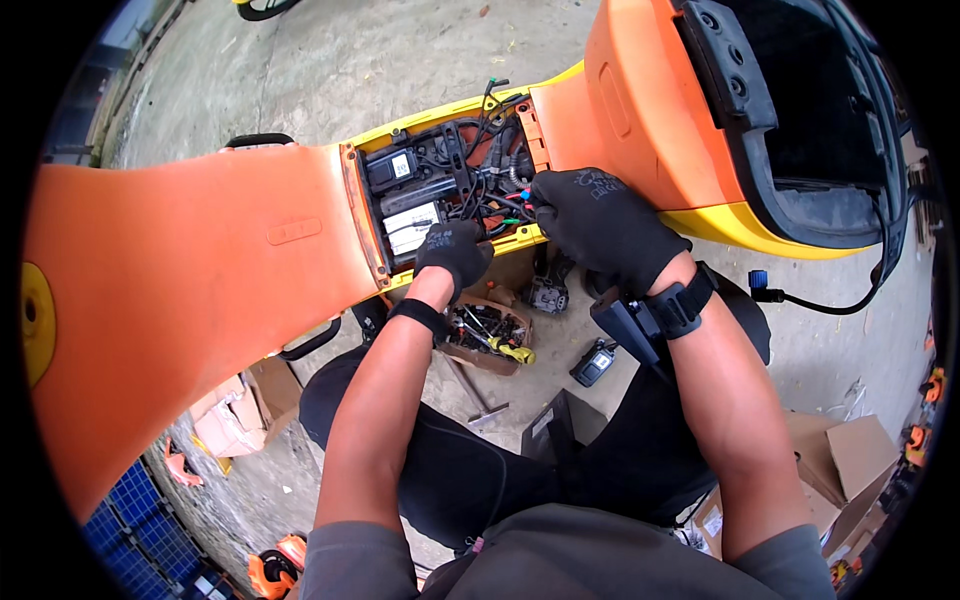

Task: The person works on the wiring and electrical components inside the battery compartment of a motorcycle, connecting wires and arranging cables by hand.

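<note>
An open compartment of wires (490, 170) lies in the middle of an orange vehicle body (240, 215) with yellow edging. My left hand (453, 252), in a black glove, reaches over its near edge beside a white-labelled box (412, 228); the fingers are curled, and what they hold is hidden. At the compartment's right end, my right hand (600, 225), gloved too, is closed next to small coloured connectors (526, 195). Whatever is between its fingers cannot be made out. A black module with a white label (391, 170) sits farther back among the cables.
Below the body, a cardboard box (500, 357) holds tools and small parts. A hammer (478, 405) and a black handheld device (594, 362) lie on the concrete. A loose cable with a blue plug (760, 283) hangs at right. Another cardboard box (850, 455) stands lower right.
</note>
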